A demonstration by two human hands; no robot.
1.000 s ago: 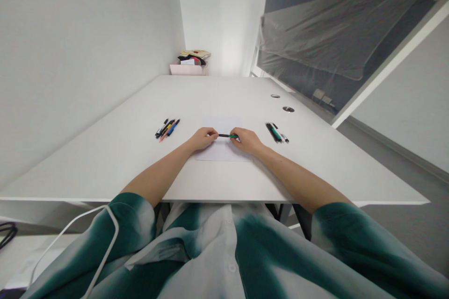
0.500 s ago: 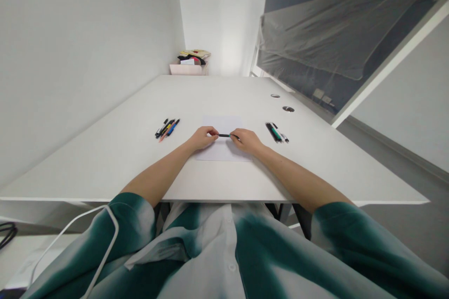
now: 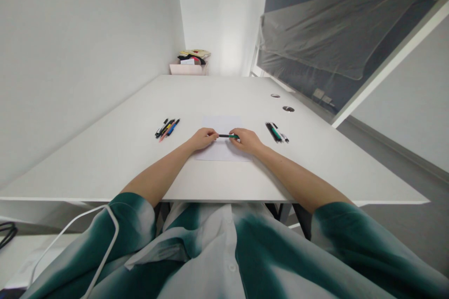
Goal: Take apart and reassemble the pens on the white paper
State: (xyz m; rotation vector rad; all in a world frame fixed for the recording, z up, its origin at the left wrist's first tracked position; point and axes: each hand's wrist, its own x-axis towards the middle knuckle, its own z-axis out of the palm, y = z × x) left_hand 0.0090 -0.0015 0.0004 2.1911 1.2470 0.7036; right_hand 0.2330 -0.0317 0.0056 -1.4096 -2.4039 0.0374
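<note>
While a black-and-green pen (image 3: pixel 224 136) stretches sideways over a white paper sheet (image 3: pixel 224 153), the left hand (image 3: pixel 204 138) pinches its dark end and the right hand (image 3: pixel 247 141) its green part. One group of pens (image 3: pixel 170 127) lies left of the sheet, another group (image 3: pixel 276 134) to its right, all on the white table (image 3: pixel 224 182).

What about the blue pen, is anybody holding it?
No, the blue pen lies on the white table, while the left hand and right hand hold a black-and-green pen.
</note>
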